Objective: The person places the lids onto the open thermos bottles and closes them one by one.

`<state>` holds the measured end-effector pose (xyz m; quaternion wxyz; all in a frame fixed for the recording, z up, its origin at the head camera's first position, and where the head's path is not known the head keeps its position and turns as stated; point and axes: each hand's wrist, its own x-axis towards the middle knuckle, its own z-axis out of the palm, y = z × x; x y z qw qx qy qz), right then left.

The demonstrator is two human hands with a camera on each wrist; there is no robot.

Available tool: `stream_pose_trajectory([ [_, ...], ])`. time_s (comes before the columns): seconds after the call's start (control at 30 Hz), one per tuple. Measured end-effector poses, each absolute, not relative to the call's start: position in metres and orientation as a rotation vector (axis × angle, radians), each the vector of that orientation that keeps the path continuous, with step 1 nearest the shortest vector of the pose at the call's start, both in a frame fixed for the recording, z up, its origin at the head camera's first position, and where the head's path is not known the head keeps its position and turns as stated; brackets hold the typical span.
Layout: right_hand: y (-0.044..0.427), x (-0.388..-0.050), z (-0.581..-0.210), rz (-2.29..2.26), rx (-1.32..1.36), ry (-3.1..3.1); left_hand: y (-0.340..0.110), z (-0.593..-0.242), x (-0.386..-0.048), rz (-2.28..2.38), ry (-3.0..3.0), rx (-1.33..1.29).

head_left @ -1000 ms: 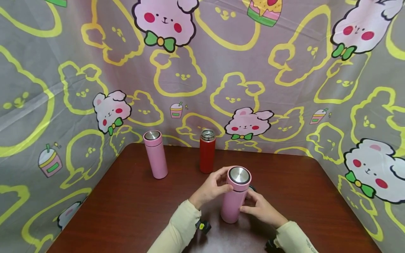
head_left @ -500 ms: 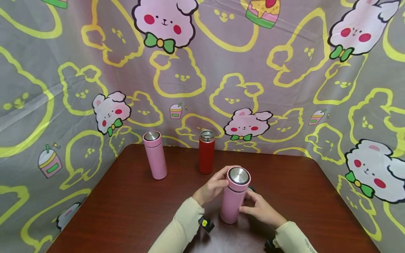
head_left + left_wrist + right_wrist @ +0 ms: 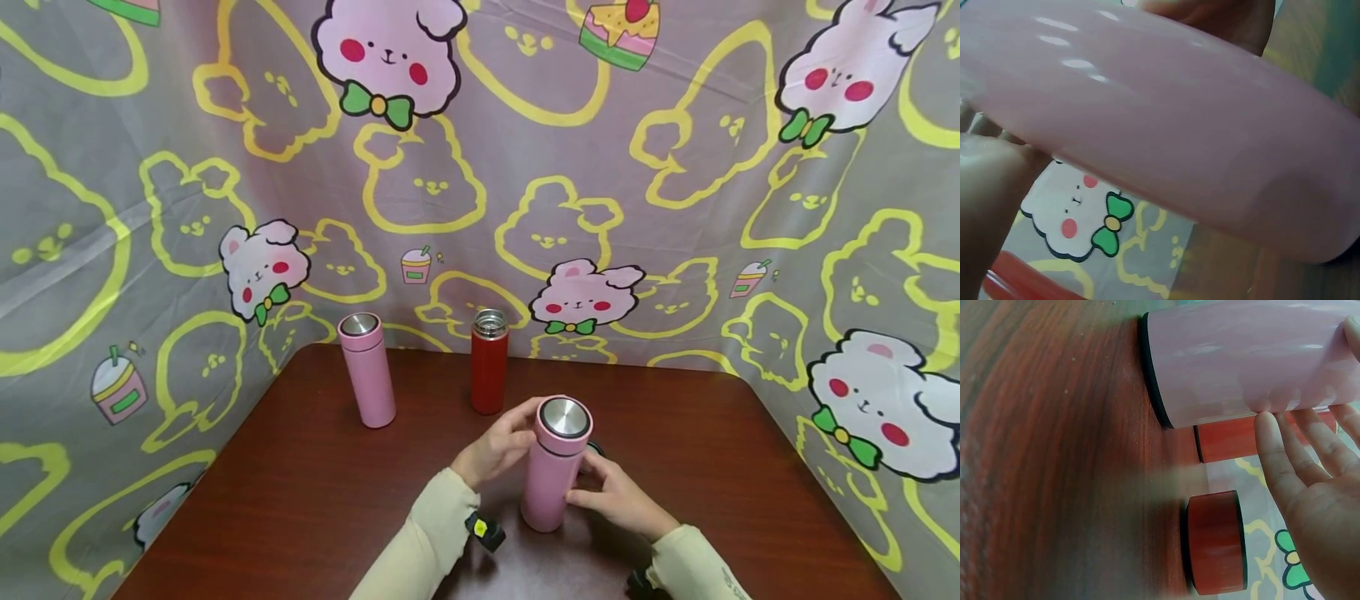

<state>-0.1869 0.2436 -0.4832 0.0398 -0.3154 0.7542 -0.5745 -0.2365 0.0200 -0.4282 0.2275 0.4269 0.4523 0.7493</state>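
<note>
A pink thermos point(image 3: 553, 483) with a steel-topped pink lid point(image 3: 564, 419) stands upright on the table, between both hands. My left hand point(image 3: 497, 444) grips the lid from the left, its thumb on the near side and the other fingers partly hidden behind. Lower down, my right hand point(image 3: 622, 497) holds the body from the right, thumb in front and fingertips against the far side. In the right wrist view the thermos's black base point(image 3: 1155, 372) meets the tabletop, and the fingers point(image 3: 1270, 434) touch the pink wall.
Behind stands a red thermos point(image 3: 489, 371) with its metal mouth uncovered. A red lid point(image 3: 1216, 544) with black edges sits on the table beyond the pink thermos, mostly hidden in the head view. Another lidded pink thermos point(image 3: 369, 375) is at the back left. Patterned cloth surrounds the table point(image 3: 300, 492).
My left thumb has slid back from the front of the lid toward its left side. The pink thermos and right hand have stayed in nearly the same place.
</note>
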Motion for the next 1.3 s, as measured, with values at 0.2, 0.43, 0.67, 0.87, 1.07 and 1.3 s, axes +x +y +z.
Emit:
stream_pose_trajectory([
  [0.2, 0.244, -0.186, -0.484, -1.756, -0.965, 2.325, 0.010, -0.421, -0.228, 2.110, 1.544, 1.136],
  [0.43, 0.246, -0.186, -0.486, -1.746, -0.972, 2.341, 0.009, -0.410, -0.213, 2.078, 1.828, 1.109],
  [0.67, 0.246, -0.188, -0.486, -1.743, -0.975, 2.331, 0.010, -0.391, -0.198, 2.024, 1.980, 1.056],
  [0.87, 0.245, -0.188, -0.486, -1.734, -1.001, 2.339, 0.010, -0.378, -0.189, 1.993, 2.028, 1.007],
  [1.07, 0.245, -0.189, -0.485, -1.753, -0.985, 2.333, 0.011, -0.385, -0.195, 1.991, 2.012, 1.047],
  [1.3, 0.245, -0.189, -0.484, -1.757, -0.988, 2.323, 0.014, -0.409, -0.214, 1.983, 1.934, 1.152],
])
